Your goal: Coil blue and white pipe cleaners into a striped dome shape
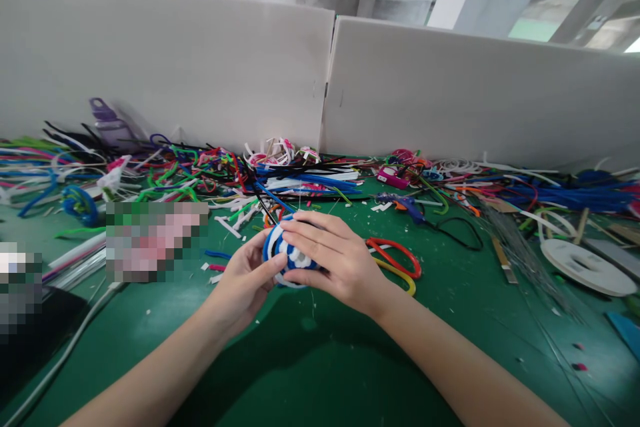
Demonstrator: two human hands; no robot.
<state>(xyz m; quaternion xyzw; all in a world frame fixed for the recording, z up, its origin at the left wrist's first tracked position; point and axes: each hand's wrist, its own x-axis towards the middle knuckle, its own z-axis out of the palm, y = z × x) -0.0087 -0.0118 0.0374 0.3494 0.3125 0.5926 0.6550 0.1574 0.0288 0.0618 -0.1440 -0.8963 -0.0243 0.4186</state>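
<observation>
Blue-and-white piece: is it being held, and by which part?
Yes: the left hand holds the blue-and-white piece by its left side, the right hand by its top and right side.

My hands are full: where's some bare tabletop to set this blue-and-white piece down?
Mostly bare green tabletop lies between your forearms, nearer you than the blue-and-white piece. Another mostly bare patch lies between the red loop and the clear filaments. It's crowded along the white partition, with coloured stems heaped there, and leftward around the white cable.
</observation>
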